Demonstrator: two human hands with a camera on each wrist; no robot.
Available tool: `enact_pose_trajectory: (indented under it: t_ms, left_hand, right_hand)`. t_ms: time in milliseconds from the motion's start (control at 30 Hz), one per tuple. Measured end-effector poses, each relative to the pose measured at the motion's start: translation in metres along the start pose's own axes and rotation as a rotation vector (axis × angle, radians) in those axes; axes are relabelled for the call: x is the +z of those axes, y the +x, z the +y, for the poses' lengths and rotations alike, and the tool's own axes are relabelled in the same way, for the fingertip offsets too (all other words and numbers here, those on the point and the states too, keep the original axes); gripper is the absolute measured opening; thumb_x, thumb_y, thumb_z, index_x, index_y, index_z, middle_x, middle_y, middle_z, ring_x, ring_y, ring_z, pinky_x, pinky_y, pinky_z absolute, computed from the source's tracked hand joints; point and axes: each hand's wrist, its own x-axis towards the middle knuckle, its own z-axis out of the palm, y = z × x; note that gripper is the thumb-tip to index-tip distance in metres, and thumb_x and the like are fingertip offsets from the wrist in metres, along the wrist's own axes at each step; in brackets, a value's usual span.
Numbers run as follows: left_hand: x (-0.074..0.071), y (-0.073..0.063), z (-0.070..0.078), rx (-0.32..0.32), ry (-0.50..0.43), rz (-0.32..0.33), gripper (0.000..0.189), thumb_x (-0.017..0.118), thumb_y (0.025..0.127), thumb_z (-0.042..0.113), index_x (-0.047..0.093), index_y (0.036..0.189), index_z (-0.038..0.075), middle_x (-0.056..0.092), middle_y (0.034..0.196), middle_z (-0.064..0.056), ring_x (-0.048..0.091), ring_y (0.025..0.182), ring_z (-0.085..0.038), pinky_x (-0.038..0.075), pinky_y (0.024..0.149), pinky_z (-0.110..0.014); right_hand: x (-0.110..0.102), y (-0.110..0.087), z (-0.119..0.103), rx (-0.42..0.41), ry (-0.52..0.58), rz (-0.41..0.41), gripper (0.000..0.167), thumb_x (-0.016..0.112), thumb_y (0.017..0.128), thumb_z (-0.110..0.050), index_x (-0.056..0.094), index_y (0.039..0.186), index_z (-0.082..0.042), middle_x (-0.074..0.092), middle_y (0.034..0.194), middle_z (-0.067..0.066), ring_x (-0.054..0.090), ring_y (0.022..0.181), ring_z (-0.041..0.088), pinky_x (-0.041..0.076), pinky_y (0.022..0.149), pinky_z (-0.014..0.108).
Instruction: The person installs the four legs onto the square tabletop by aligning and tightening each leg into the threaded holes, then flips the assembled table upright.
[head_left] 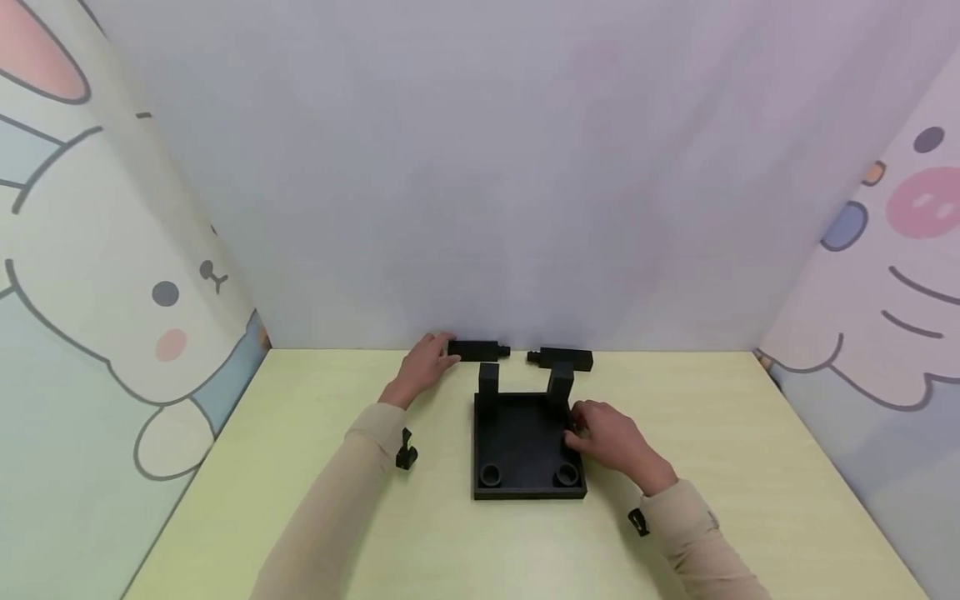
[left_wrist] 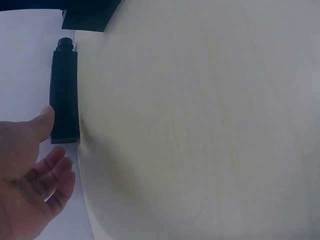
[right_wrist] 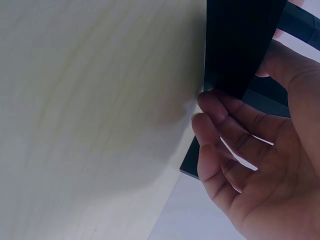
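A black square base (head_left: 525,442) with a raised rim lies on the table; two square black legs (head_left: 561,383) stand at its far corners, and two round sockets (head_left: 567,475) show at its near corners. My right hand (head_left: 611,437) holds the base by its right side, thumb over the rim and fingers outside. Near the back wall lies a loose black leg (head_left: 474,351) with a round peg at its right end. Around that leg's left end is my left hand (head_left: 425,367), its thumb at the side and its other fingers loosely bent, apart from it.
Another loose black leg (head_left: 566,359) lies to the right at the back, its peg pointing left. Behind rises a pale wall (head_left: 495,208), with cartoon-printed panels on both sides. The pale wooden table (head_left: 300,500) ends at these walls.
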Motion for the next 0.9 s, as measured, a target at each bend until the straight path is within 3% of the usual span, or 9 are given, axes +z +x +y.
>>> enact_pose_trajectory:
  t_ms: [267, 600, 900]
  left_hand:
    - [0.0, 0.003, 0.0, -0.021, 0.027, -0.012, 0.041, 0.067, 0.099, 0.024, 0.059, 0.136, 0.007, 0.061, 0.116, -0.016, 0.058, 0.1, -0.027, 0.051, 0.086, -0.047]
    - [0.005, -0.005, -0.006, -0.012, 0.053, -0.017, 0.04, 0.076, 0.093, 0.027, 0.064, 0.123, 0.003, 0.058, 0.112, -0.017, 0.054, 0.096, -0.028, 0.051, 0.083, -0.047]
    - [0.001, -0.011, -0.01, 0.037, -0.002, 0.015, 0.049, 0.067, 0.098, 0.035, 0.06, 0.131, 0.0, 0.06, 0.13, -0.019, 0.056, 0.119, -0.035, 0.05, 0.1, -0.051]
  right_hand:
    - [0.002, 0.0, -0.002, -0.011, -0.002, -0.005, 0.019, 0.071, 0.089, -0.028, 0.067, 0.098, -0.012, 0.065, 0.086, -0.001, 0.052, 0.074, 0.011, 0.045, 0.063, 0.031]
    - [0.001, 0.0, -0.002, -0.021, -0.016, 0.002, 0.02, 0.072, 0.089, -0.028, 0.066, 0.096, -0.011, 0.064, 0.084, -0.001, 0.052, 0.073, 0.012, 0.045, 0.062, 0.031]
    - [-0.003, -0.001, -0.006, -0.034, -0.048, 0.028, 0.02, 0.073, 0.088, -0.028, 0.066, 0.095, -0.01, 0.065, 0.084, -0.001, 0.054, 0.074, 0.013, 0.047, 0.064, 0.034]
